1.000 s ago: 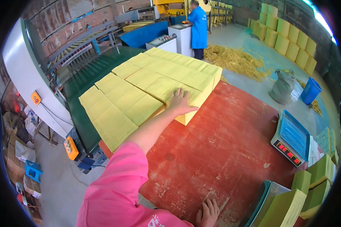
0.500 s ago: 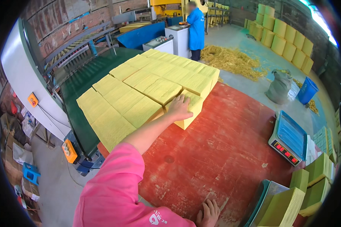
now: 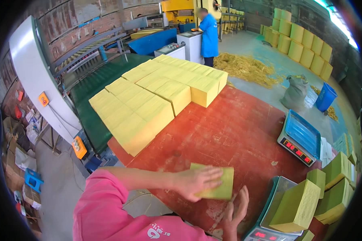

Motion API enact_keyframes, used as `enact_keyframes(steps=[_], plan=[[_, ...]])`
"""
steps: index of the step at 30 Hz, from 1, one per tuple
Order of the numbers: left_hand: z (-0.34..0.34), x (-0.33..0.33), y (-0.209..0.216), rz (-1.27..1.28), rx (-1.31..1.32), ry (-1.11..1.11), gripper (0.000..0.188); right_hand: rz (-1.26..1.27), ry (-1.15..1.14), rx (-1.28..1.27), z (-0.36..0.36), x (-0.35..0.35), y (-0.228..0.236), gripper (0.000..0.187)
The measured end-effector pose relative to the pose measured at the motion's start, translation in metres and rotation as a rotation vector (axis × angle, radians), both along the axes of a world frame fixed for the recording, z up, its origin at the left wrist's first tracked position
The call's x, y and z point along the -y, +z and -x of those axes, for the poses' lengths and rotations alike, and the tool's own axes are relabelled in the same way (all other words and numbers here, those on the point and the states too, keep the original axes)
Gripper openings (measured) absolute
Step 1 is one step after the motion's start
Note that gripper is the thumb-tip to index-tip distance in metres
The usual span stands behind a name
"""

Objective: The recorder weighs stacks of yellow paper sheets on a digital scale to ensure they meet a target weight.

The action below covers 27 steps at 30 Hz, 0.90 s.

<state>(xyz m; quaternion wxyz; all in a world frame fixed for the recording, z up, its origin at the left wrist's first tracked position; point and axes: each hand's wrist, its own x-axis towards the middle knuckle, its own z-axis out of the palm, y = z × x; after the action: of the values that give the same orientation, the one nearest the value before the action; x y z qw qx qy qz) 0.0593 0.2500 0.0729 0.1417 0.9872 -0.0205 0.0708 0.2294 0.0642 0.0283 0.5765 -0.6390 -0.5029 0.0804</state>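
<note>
The yellow block (image 3: pixel 227 184) is over the near part of the red surface (image 3: pixel 241 124), blurred by motion, so whether it rests there I cannot tell. The left hand (image 3: pixel 200 182) lies palm down across its top, fingers stretched and nearly together; whether that grip pinches the block cannot be made out. The right hand (image 3: pixel 235 211) has its grip spread, thumb apart from the raised fingers, just beside the block over the surface's near edge. Beyond the surface's far right side, a bulging grey sack (image 3: pixel 296 94) and a blue bin (image 3: pixel 326 99) stand on the floor, their contents hidden from this angle. At the surface's right edge sits a scale with a blue tray (image 3: pixel 301 130); at its near right corner, a second scale (image 3: pixel 284 186) carries a thick yellow stack (image 3: pixel 297 205). Rows of joined yellow blocks (image 3: pixel 149 102) cover the surface's far left part.
</note>
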Motion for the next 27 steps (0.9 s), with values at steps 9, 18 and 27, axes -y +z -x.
enact_keyframes(steps=[9, 18, 27], plan=[[0.059, 0.165, 0.011, 0.056, 0.106, 0.765, 0.076, 0.394, 0.447, -0.014, -0.035, 0.042, 0.009, 0.052], [0.033, 0.294, -0.097, 1.920, 0.900, 1.321, 0.071, 0.279, 0.557, 0.146, -0.019, 0.081, 0.013, 0.068], [0.025, 0.279, -0.061, 1.904, 0.916, 0.996, 0.065, 0.274, 0.517, 0.090, -0.015, 0.082, 0.004, 0.067]])
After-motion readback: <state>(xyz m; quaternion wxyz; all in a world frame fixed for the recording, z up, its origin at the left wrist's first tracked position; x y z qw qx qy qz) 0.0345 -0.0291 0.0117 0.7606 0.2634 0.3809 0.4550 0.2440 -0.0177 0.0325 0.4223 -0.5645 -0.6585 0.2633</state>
